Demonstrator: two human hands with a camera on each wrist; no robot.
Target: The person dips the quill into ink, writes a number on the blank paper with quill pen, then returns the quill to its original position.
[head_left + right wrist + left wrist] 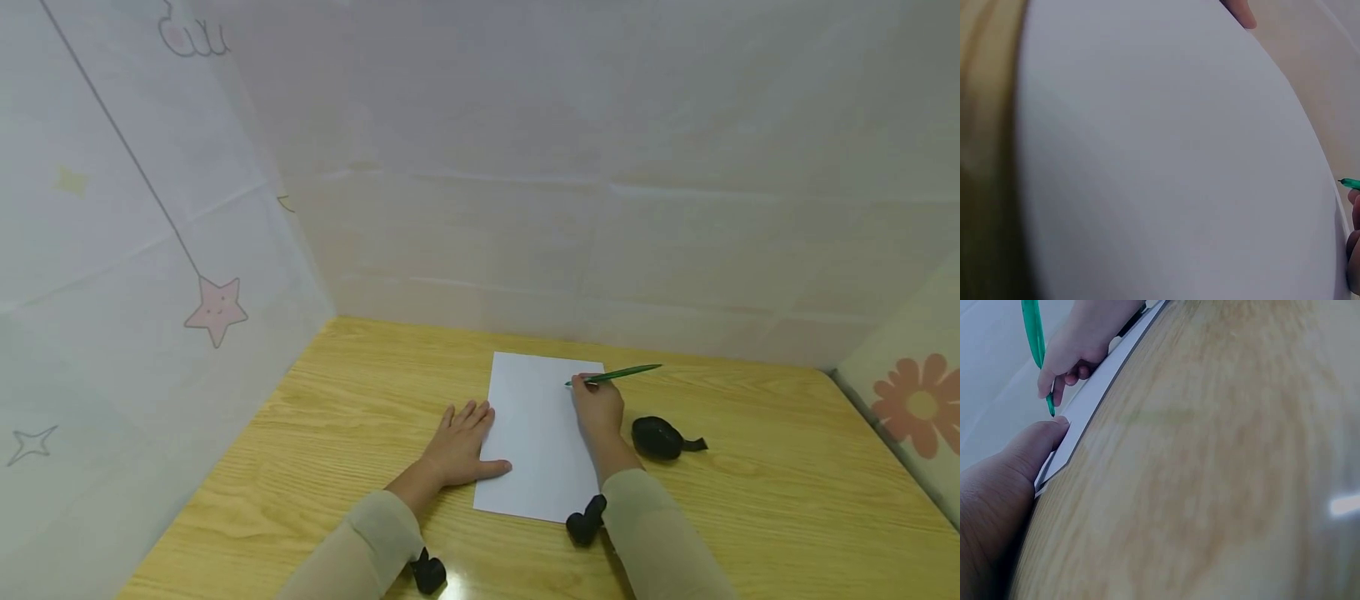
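A white sheet of paper [536, 433] lies on the wooden table, with no marks that I can make out. My left hand [463, 446] rests flat on its left edge, fingers spread and thumb out over the sheet. Near the upper right of the paper, my right hand [600, 408] pinches a green pen [626, 372], its tip pointing left, at or just above the sheet. The left wrist view shows the same green pen [1034, 337] slanting down from the right hand's fingers. Only the pen's tip [1349, 183] and some fingertips enter the right wrist view.
A black rounded object with a short tail [658, 438] lies on the table right of my right hand. Black devices [429, 572] sit at both wrists. Pale printed sheets [600, 167] hang behind the table [360, 375] and along its sides.
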